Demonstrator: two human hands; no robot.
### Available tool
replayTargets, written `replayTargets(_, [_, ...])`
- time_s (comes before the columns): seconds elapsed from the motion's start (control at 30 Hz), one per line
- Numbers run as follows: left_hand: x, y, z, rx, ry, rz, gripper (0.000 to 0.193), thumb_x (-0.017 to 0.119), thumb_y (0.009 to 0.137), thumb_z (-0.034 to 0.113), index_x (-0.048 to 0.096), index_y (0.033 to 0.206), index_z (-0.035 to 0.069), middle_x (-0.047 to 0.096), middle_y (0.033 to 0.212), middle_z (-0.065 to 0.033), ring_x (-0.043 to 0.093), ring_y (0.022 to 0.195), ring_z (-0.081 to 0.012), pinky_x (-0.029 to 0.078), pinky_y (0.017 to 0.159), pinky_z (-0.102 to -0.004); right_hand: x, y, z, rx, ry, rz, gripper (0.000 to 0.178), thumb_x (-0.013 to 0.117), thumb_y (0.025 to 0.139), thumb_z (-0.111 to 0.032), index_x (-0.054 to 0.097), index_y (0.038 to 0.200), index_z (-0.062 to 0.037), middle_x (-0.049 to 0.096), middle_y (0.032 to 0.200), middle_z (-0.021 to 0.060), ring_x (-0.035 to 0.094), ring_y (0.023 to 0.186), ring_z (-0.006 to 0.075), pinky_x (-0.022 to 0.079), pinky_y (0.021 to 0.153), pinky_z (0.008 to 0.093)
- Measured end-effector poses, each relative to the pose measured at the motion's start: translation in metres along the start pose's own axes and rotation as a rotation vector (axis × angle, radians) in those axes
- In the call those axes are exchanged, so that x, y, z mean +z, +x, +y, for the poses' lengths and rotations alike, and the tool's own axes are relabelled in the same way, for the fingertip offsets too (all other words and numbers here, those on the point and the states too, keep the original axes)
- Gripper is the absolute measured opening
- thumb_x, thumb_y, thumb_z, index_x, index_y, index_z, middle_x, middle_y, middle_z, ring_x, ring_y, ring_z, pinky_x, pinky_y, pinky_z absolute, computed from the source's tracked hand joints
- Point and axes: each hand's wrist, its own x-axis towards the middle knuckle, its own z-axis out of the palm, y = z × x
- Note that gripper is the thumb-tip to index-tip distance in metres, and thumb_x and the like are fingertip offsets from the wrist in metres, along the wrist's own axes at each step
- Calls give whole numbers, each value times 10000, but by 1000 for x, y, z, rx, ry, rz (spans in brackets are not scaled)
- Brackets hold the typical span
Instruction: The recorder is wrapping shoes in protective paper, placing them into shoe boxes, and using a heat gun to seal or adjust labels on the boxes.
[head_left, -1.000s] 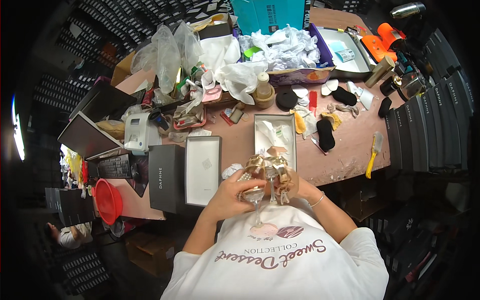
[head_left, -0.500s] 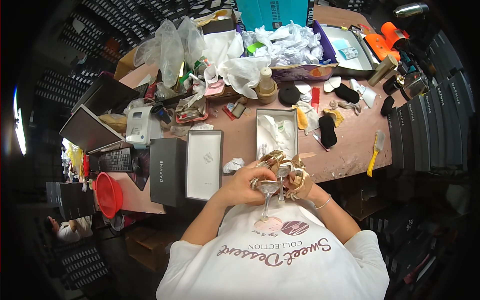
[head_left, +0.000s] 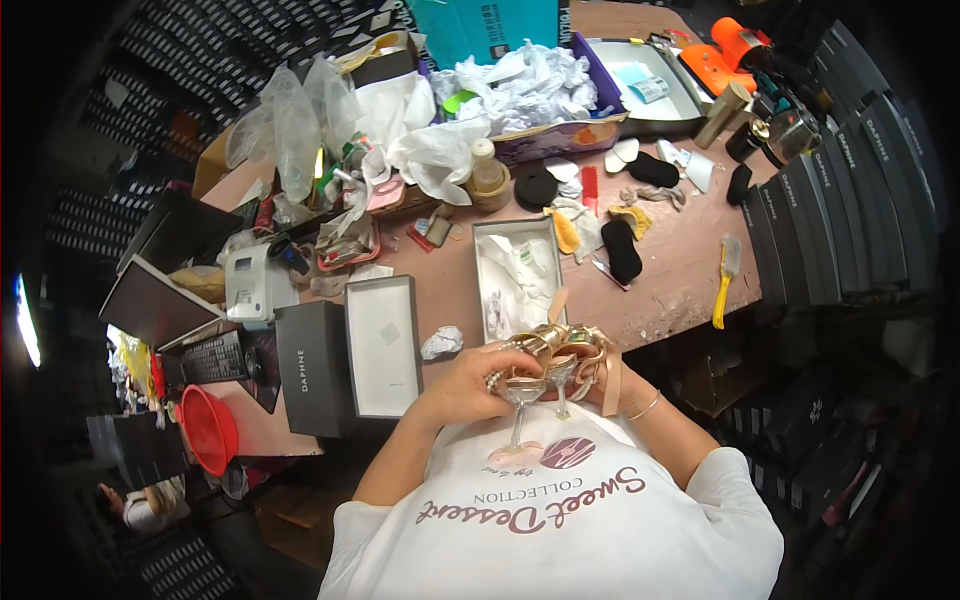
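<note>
Close in front of my chest I hold a pair of gold high-heeled sandals with clear heels. My left hand (head_left: 468,385) is wrapped round one gold sandal (head_left: 525,375), its clear heel pointing down toward my shirt. Around the other gold sandal (head_left: 583,352) my right hand (head_left: 622,385) is closed, its fingers mostly hidden behind the shoe. A pale gold ribbon strap (head_left: 612,378) hangs beside my right hand. Just beyond the sandals lies an open shoe box (head_left: 482,285) with white tissue paper (head_left: 528,268) in it.
Left of the shoe box are a crumpled paper ball (head_left: 442,343), a pale box lid (head_left: 382,395) and a dark grey box (head_left: 312,375). A yellow-handled brush (head_left: 725,280) lies at right, near stacked dark shoe boxes (head_left: 800,240). Black pads (head_left: 621,250) and a paper-filled carton (head_left: 560,142) lie farther back.
The whole view has shifted, so the table sits more to the left. Both sandals have turned slightly in my hands, and the ribbon strap now hangs by my right hand.
</note>
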Motion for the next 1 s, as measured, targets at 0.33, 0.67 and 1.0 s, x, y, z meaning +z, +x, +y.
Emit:
replayTargets(0.33, [-5,7,-10,-93,-179,139,421,710,694,1,565,1082,80,589,981,10,535,916,-73,436,794,-228,13,2,8,-118,-572,311,305,595,962,-202,537,1195,-15,577,885,13,502,741,94,478,691,271])
replayTargets(0.67, [-11,-2,-27,-32,-258,161,444,756,668,19,593,1075,89,552,947,19,521,859,-92,427,758,-243,24,-1,13,-276,-715,265,219,527,980,-122,515,1147,18,615,918,50,613,796,114,521,712,279])
replayTargets(1.0, [-34,-6,-17,-142,-244,476,416,758,739,31,625,1132,8,619,1080,-58,588,993,-134,473,879,-286,-6,27,-15,-392,-557,402,315,524,983,-241,472,1187,-7,599,918,64,622,790,145,548,659,296])
